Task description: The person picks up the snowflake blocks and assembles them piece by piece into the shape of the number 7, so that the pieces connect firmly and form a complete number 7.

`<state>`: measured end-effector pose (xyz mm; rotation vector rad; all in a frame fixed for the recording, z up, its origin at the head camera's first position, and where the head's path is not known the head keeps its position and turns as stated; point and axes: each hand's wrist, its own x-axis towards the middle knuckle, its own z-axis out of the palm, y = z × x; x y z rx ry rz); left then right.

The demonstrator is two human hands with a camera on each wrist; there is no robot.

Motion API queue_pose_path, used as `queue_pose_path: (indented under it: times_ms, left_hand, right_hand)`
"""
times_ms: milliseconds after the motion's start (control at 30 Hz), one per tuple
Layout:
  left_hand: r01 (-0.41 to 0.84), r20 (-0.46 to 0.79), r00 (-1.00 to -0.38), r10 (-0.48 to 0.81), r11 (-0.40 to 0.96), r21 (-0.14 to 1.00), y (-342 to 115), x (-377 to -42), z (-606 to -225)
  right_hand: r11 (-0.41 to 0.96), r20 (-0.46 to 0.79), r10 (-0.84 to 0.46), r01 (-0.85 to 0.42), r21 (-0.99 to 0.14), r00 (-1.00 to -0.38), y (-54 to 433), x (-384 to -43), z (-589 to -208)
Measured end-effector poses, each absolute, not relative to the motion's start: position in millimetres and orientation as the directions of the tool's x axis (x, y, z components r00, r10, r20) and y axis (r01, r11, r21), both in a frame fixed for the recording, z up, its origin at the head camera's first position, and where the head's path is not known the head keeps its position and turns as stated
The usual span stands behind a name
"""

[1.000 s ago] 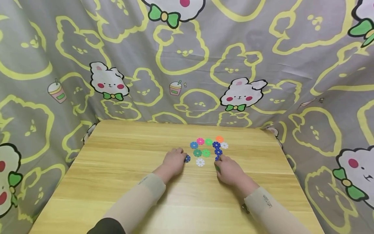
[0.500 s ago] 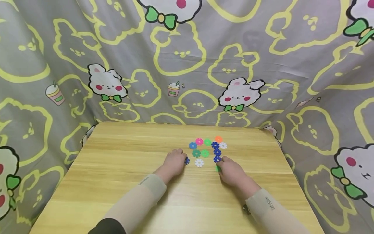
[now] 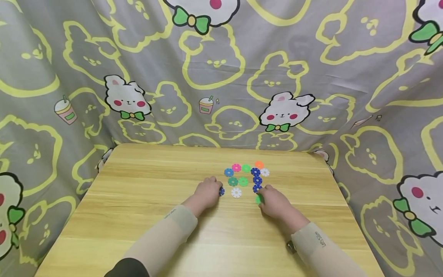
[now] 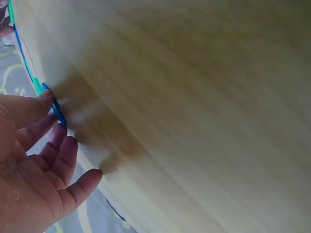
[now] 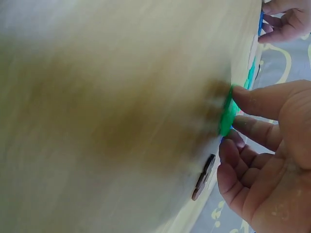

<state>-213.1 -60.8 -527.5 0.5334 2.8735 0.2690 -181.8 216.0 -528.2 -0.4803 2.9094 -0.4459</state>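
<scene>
My left hand [image 3: 207,192] pinches a dark blue notched plastic disc [image 3: 222,191] by its edge, with the other fingers spread loosely. In the left wrist view that blue disc [image 4: 59,114] stands between thumb and fingers, near the wood. My right hand [image 3: 275,201] holds a bright green notched disc [image 3: 258,199] between thumb and fingers; its right part is hidden by the hand. In the right wrist view this green disc [image 5: 228,114] is close to the table. Just beyond it lies a dark blue disc [image 3: 257,189]. A white disc [image 3: 236,193] lies between the hands.
Several more discs lie farther back, among them a pink one [image 3: 236,167], an orange one [image 3: 259,164] and a teal one [image 3: 233,181]. A brown disc [image 5: 203,177] shows in the right wrist view. The wooden table [image 3: 145,169] meets a patterned curtain [image 3: 166,69] behind.
My right hand has shifted slightly towards me and right, uncovering the dark blue disc and more of the green one. The left hand stays nearly in place, covering more of its disc.
</scene>
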Motion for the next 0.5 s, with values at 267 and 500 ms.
queue_pose_path:
  times_ms: [267, 500]
  left_hand:
    - [0.26, -0.202, -0.92, 0.335, 0.909, 0.325, -63.4, -213.9, -524.3]
    - [0.232, -0.213, -0.921, 0.327, 0.897, 0.376, -66.7, -213.9, -523.2]
  right_hand:
    - [0.899, -0.159, -0.289, -0.211, -0.383, -0.944, 218.3, -183.7, -527.6]
    - [0.9, -0.157, -0.289, -0.213, -0.38, -0.944, 219.7, -182.4, -526.8]
